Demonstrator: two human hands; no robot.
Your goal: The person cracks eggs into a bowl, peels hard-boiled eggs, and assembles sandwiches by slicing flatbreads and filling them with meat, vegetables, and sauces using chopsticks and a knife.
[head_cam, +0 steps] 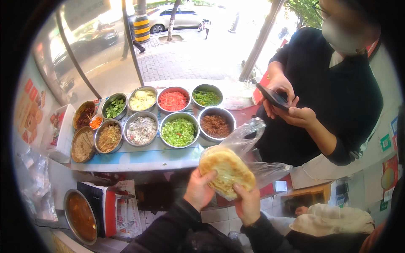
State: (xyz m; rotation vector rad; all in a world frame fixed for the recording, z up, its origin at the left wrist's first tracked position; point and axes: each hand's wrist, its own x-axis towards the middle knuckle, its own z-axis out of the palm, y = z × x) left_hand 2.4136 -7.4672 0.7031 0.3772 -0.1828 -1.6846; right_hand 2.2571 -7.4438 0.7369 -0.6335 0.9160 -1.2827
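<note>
Both hands hold a round browned flatbread (229, 169) inside a clear plastic bag (250, 134), above the near edge of the counter. My left hand (200, 186) grips its lower left side, thumb on top. Gripping the lower right side is my right hand (246, 200), its thumb also pressed on the front. The bag's handles stick out loosely to the upper right and right. Beyond the bread stand steel bowls, among them one of brown minced filling (216, 126), one of chopped green vegetable (178, 131) and one of red shreds (173, 100).
More filled bowls, including sliced cucumber (115, 107), line the counter (139, 161). A pot of brown sauce (80, 216) sits lower left beside a black cooktop (91, 202). Across the counter a masked person (329, 91) holds a phone (273, 96). Another person's light sleeve (332, 219) shows lower right.
</note>
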